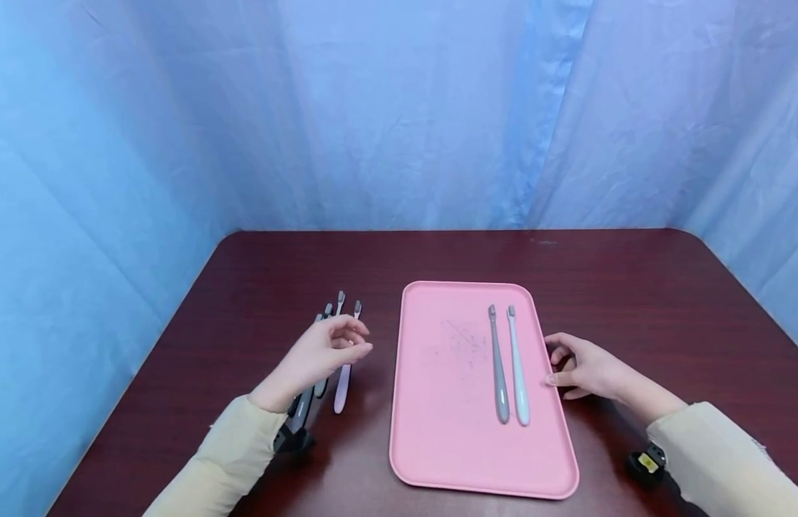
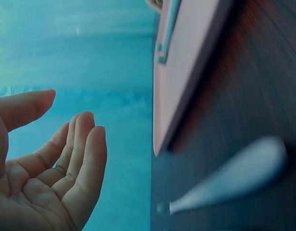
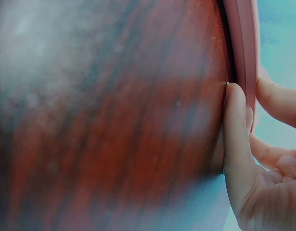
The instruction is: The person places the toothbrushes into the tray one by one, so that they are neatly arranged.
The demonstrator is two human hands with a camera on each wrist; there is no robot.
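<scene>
Head view: bright, even, diffuse light w/ blue cast from curtain [image 1: 399,108]; soft shadows under tray [image 1: 483,488] and hands. Dull sheen on table [image 1: 276,273]. Wide-angle bowing at edges. Left wrist view: toothbrush [image 2: 234,180] motion-blurred. Right wrist view: table [image 3: 104,120] out of focus, hazy glare top left.

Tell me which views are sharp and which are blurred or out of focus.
Head view: evenly lit and sharp, the pink tray and both toothbrushes on it crisp, with only soft shadows. Left wrist view: left hand fairly sharp, the pale toothbrush handle on the table smeared. Right wrist view: table a hazy out-of-focus blur with pale glare at the top left, right hand soft.
</scene>
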